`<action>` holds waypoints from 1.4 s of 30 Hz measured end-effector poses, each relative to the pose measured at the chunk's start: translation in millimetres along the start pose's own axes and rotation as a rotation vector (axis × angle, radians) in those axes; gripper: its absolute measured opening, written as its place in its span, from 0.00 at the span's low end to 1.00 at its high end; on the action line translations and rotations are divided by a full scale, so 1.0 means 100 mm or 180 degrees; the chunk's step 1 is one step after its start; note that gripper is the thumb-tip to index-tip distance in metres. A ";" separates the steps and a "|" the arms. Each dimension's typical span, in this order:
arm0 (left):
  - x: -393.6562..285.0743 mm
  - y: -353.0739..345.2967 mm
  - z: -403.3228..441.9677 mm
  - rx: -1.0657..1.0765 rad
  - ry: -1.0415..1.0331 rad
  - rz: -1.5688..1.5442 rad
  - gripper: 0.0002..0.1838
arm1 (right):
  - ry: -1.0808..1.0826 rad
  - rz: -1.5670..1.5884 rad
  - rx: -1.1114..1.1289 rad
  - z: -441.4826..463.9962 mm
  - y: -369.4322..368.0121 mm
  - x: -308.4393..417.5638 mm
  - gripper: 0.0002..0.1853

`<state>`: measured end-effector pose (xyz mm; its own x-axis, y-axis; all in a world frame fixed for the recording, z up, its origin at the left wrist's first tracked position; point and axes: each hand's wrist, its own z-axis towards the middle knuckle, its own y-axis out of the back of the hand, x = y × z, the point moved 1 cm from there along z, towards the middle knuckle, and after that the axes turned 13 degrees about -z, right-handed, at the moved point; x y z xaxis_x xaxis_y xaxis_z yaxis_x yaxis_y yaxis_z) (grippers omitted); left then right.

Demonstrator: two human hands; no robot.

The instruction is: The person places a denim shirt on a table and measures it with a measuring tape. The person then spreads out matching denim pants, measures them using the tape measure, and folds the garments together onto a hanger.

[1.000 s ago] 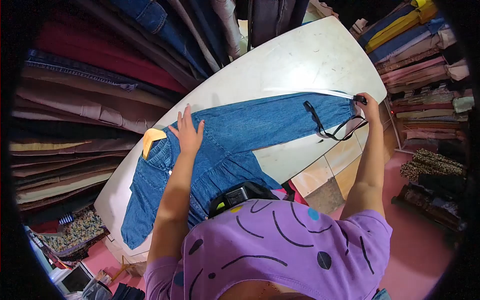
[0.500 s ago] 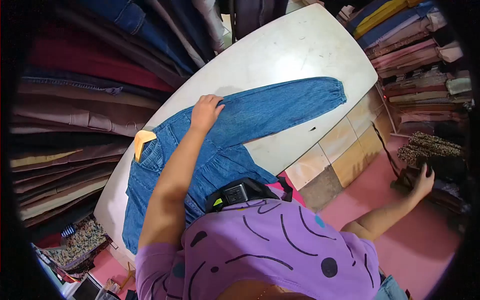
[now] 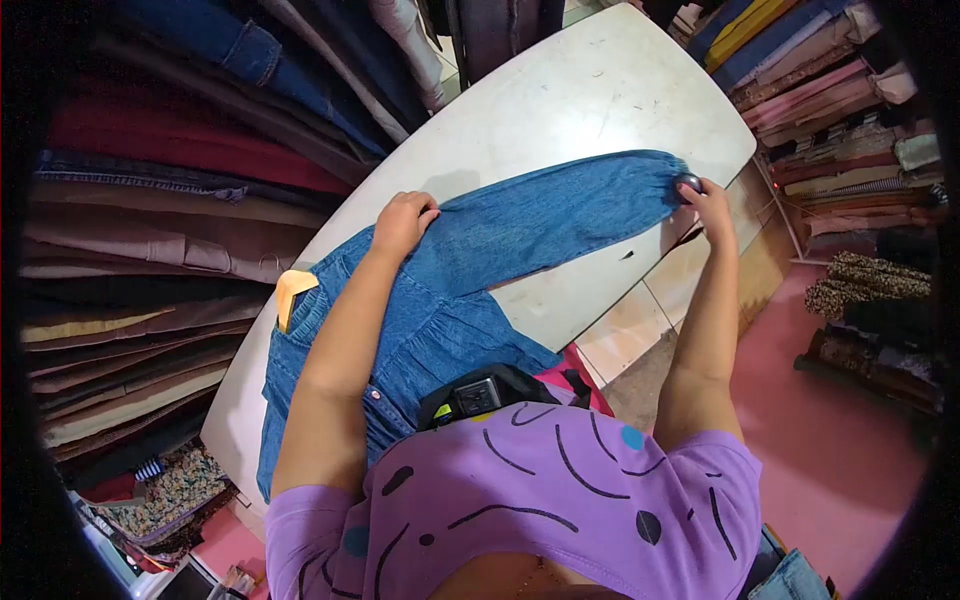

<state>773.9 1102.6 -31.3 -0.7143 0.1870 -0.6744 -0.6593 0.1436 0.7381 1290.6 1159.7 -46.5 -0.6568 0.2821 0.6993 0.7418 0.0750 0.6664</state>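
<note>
A blue denim top with a gathered seam and long sleeve lies on the white table. A light wooden hanger pokes out of its neck. My left hand rests at the top of the sleeve, fingers curled on the denim. At the cuff, my right hand is closed around a dark, shiny, rounded object that touches the sleeve end. Its exact kind cannot be made out. A dark cord-like strip shows just below that hand.
Hanging trousers crowd the left side and far edge of the table. Folded clothes fill a rack at right, with patterned cloth lower down. A black waist bag sits against my body, over the garment's near edge.
My right hand has swung from the rack at far right over to the sleeve cuff, now with the dark rounded object in it. My left hand has barely moved.
</note>
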 end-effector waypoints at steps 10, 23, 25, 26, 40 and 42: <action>0.16 -0.04 0.14 -0.0152 0.0815 -0.0771 0.07 | 0.0167 -0.2348 -0.1430 -0.13 -0.08 0.30 0.14; -0.04 -0.16 0.07 -0.0001 0.0163 0.1699 0.28 | -0.0015 0.0751 -0.0640 -0.19 -1.05 0.78 0.11; -0.08 -0.07 0.11 -0.0660 -0.0008 0.1154 0.24 | 0.0108 0.1036 -0.0476 -0.39 -1.06 0.96 0.11; -0.14 -0.11 0.13 -0.0683 -0.0270 0.0059 0.19 | 0.0274 0.0895 -0.0342 -0.53 -1.12 1.05 0.11; -0.42 -0.64 0.30 0.0787 0.1541 -0.2798 0.08 | 0.1266 -0.1018 -0.0275 -1.38 -2.00 1.61 0.13; -0.42 -0.59 0.40 0.0206 0.0918 -0.1650 0.05 | 0.1254 -0.1188 -0.0236 -1.39 -2.02 1.65 0.13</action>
<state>852.1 1124.8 -45.4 -0.3442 -0.1936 -0.9187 -0.9298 0.2062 0.3049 1013.7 1057.8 -30.2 -0.8852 -0.1313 0.4463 0.4464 0.0299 0.8943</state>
